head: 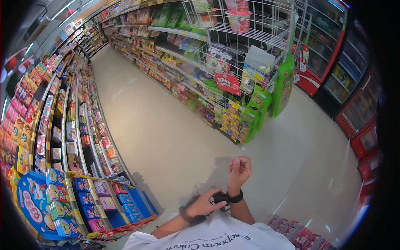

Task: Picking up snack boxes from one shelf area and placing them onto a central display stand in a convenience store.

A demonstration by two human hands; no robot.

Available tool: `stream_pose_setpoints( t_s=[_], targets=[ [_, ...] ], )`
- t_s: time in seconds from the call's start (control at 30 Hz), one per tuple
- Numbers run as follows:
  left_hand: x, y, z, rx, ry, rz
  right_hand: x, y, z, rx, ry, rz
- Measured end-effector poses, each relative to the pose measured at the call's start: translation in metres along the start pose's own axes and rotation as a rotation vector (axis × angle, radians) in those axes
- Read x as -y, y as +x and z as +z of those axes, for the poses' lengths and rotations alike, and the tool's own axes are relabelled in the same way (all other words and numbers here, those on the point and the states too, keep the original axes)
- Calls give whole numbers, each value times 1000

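My left hand [204, 202] reaches across in front of my white shirt [218, 232]. Its thumb and fingers close around a small black device [220, 197] at my right wrist. A black strap [236, 197] circles that wrist. Raised just beyond it is my right hand [240, 172], palm side partly up, its fingers curled in with nothing visible in them. Another black band with a dark unit [191, 216] sits on my left wrist. What lies under my left fingers is partly hidden.
Snack shelves [79, 125] line the left, ending in a blue display stand [120, 206] of small boxes. A white wire rack [259, 31] with hanging packets ends the opposite shelf. Pale floor [140, 125] runs between. Glass-door coolers [325, 40] stand right; red-and-white packs [301, 236] lie lower right.
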State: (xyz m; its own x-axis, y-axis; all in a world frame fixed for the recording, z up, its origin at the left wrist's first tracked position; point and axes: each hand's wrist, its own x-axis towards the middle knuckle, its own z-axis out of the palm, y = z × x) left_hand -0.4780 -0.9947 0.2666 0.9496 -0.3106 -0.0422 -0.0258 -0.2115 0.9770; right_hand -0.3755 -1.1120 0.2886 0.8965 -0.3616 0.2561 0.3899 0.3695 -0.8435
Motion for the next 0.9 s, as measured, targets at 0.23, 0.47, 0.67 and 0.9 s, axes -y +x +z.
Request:
stream_pose_setpoints(
  t_s=[0.23,0.47,0.67,0.9],
  targets=[
    [-4,14,-20,49,-113,-223,-29,4,11,29,-21,5],
    [7,41,-36,20,-87,-93,-51,26,20,49,-124,9],
    [8,82,-81,151,-99,-205,-80,62,51,231,-152,14],
    [37,118,-133,-83,-198,-23,-114,103,128,479,-191,168]
  ],
)
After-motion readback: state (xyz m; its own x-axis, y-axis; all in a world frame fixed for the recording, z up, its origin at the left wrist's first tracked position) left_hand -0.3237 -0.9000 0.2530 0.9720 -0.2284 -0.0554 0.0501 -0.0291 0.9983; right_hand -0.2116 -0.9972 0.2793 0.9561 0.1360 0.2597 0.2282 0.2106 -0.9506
